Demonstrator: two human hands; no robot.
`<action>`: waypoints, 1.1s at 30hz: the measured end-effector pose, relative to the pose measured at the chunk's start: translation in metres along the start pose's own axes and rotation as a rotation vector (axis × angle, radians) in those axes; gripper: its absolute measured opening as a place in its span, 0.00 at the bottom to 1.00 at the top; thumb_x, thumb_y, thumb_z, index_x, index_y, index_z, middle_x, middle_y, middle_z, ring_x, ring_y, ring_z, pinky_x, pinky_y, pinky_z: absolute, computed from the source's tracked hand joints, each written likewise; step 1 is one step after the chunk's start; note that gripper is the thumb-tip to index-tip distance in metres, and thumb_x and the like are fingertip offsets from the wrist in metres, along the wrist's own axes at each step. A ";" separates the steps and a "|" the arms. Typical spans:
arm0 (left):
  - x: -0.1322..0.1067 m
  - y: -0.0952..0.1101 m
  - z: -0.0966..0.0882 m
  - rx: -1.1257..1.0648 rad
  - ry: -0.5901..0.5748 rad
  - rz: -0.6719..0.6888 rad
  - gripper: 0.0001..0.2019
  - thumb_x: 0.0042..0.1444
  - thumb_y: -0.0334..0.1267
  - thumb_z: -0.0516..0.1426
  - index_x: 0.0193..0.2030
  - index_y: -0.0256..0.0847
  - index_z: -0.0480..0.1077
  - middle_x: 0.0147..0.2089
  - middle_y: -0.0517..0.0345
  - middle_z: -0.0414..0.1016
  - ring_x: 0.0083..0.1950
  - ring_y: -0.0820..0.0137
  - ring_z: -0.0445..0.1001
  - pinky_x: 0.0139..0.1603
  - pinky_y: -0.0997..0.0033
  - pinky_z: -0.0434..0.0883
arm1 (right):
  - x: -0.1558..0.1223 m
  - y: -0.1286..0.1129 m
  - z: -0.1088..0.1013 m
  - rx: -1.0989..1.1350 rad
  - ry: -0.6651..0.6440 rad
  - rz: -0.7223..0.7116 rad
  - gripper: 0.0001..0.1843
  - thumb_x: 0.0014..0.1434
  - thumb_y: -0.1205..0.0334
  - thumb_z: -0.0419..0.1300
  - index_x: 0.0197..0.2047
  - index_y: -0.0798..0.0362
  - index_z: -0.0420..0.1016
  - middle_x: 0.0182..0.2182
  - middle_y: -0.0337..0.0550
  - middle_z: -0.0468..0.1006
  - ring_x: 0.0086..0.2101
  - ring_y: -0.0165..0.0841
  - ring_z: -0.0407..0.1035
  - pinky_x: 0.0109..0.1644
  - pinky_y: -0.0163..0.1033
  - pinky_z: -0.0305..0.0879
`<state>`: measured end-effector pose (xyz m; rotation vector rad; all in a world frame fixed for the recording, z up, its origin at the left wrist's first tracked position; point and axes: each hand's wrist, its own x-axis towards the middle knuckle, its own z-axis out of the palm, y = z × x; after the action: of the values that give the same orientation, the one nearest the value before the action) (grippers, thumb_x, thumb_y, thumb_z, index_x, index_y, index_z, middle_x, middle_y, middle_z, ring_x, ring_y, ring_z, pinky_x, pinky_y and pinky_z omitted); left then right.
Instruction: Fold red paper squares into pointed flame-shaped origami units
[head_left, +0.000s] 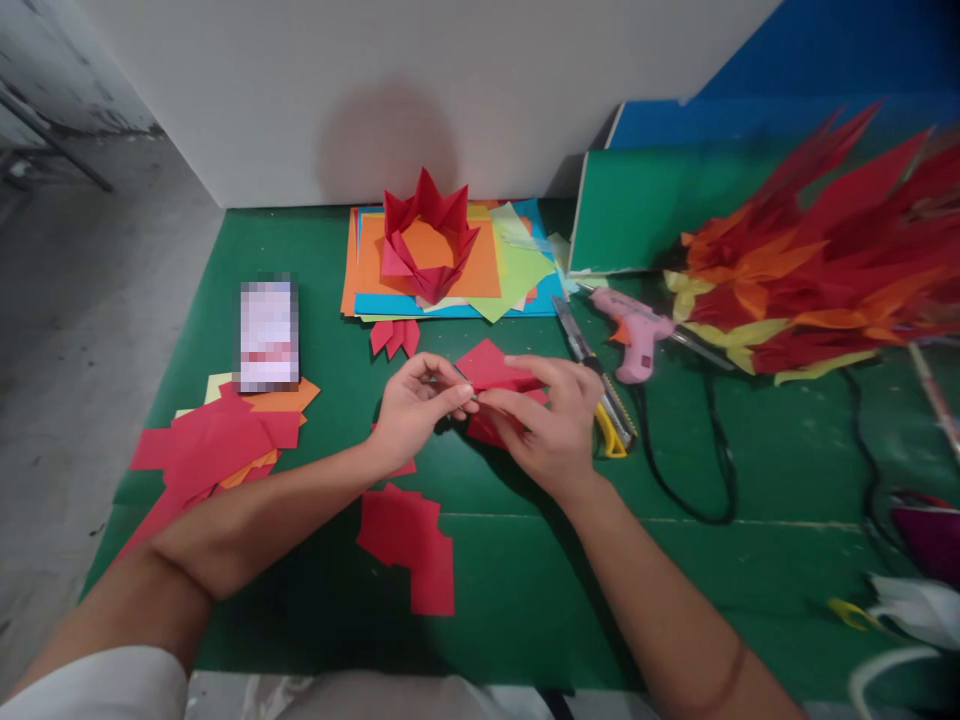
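Observation:
Both my hands meet over the middle of the green table (525,560), folding one red paper square (491,368). My left hand (416,405) pinches the sheet's left edge with thumb and fingers closed. My right hand (551,420) grips the paper from the right, fingers curled over it. A finished red folded paper crown (427,240) stands behind them on a stack of coloured sheets (450,270). Loose red squares (409,545) lie just in front of my arms.
A phone (268,335) lies at the left above a pile of red and orange paper pieces (217,450). A pink glue gun (634,335) with a black cord, a utility knife (600,395) and a large red-orange paper flame piece (825,260) are at the right.

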<state>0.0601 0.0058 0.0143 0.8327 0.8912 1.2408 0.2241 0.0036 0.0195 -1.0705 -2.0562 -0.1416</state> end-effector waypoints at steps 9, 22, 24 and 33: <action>0.000 0.000 0.000 -0.056 -0.099 -0.065 0.14 0.45 0.41 0.67 0.35 0.37 0.69 0.26 0.61 0.74 0.29 0.73 0.77 0.29 0.77 0.73 | -0.002 0.006 -0.002 -0.017 -0.017 -0.031 0.07 0.56 0.66 0.61 0.30 0.42 0.75 0.38 0.35 0.80 0.41 0.35 0.69 0.48 0.47 0.55; -0.002 0.004 0.004 0.264 -0.062 -0.130 0.17 0.47 0.51 0.63 0.27 0.38 0.66 0.17 0.68 0.63 0.16 0.82 0.59 0.16 0.81 0.56 | -0.001 0.005 -0.003 0.042 -0.101 -0.018 0.04 0.57 0.62 0.62 0.33 0.40 0.76 0.39 0.33 0.81 0.40 0.35 0.69 0.50 0.48 0.52; -0.003 0.004 0.004 0.289 -0.041 -0.113 0.17 0.47 0.50 0.63 0.26 0.38 0.66 0.17 0.68 0.63 0.16 0.82 0.59 0.17 0.81 0.57 | 0.000 0.004 -0.003 0.032 -0.076 -0.039 0.04 0.56 0.61 0.63 0.33 0.41 0.76 0.39 0.34 0.81 0.41 0.36 0.69 0.50 0.48 0.52; -0.006 0.003 0.005 0.295 -0.028 -0.138 0.17 0.50 0.48 0.62 0.24 0.39 0.62 0.14 0.70 0.61 0.14 0.82 0.58 0.15 0.81 0.56 | -0.002 0.002 -0.004 -0.026 -0.062 -0.076 0.05 0.54 0.61 0.64 0.34 0.38 0.76 0.42 0.32 0.80 0.43 0.37 0.68 0.52 0.50 0.51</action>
<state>0.0631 0.0005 0.0201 1.0011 1.1071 0.9888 0.2287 0.0017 0.0208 -1.0242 -2.1569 -0.1758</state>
